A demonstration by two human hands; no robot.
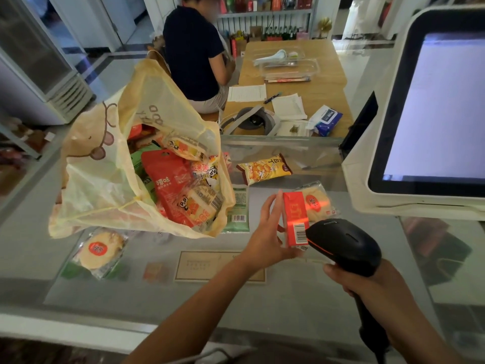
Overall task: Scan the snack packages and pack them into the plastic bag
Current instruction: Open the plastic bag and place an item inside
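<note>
One package in left hand, one scanner in right hand.

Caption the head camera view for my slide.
Left hand holds a red snack box to the scanner in the right hand, beside the plastic bag.
</note>
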